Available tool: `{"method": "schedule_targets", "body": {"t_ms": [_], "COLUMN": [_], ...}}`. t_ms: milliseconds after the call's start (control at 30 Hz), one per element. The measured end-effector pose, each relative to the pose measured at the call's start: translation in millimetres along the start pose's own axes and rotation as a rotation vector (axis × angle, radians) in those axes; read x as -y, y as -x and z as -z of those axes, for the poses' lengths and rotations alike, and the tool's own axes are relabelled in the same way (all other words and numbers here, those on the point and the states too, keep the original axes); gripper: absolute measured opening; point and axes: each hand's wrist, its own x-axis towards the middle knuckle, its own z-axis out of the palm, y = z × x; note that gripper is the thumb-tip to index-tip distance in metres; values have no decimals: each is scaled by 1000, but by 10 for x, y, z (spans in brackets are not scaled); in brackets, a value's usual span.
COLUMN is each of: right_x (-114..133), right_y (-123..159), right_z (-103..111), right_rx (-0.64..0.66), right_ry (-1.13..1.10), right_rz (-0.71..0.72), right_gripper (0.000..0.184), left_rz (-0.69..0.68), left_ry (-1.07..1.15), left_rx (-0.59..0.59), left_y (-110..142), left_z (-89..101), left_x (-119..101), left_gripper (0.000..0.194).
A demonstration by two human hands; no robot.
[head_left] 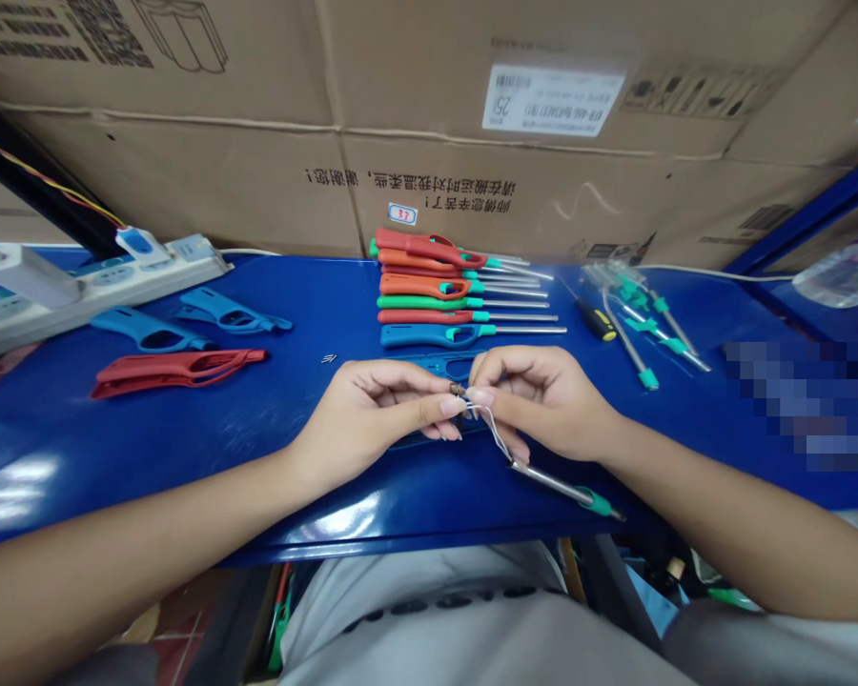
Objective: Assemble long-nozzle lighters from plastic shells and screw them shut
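My left hand (393,405) pinches a small brass-coloured part (458,390) between thumb and forefinger. Against it, my right hand (543,400) closes its fingertips on a thin white wire (497,429). That wire runs down to a metal lighter tube (550,483) with a green piece near its far end, which hangs over the front of the table. Beneath both hands lies a blue lighter shell (443,364), partly covered by my fingers. Exactly how the wire meets the brass part is too small to make out.
Several lighters (436,334) lie stacked behind my hands. Loose tubes (629,343) and a screwdriver (595,319) are at right. Blue shell halves (147,329), a red shell (178,370) and a power strip (100,281) occupy the left. Tiny screws (329,359) lie nearby; a cardboard box (429,124) stands behind.
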Motion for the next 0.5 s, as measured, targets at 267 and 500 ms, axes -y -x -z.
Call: {"method": "schedule_targets", "body": {"t_ms": [267, 500], "right_x": [-11, -19], "right_y": [3, 0], "right_z": [11, 14], "right_rx": [11, 9], "right_ry": [-24, 8], "right_rz": [-7, 15], "right_gripper": [27, 28], "left_rz": [-13, -6], "left_ry": [30, 32], "left_rx": [29, 37], "left_y": [2, -5], "left_z": [2, -2], "left_x": [-8, -8], "left_gripper": [11, 11]}}
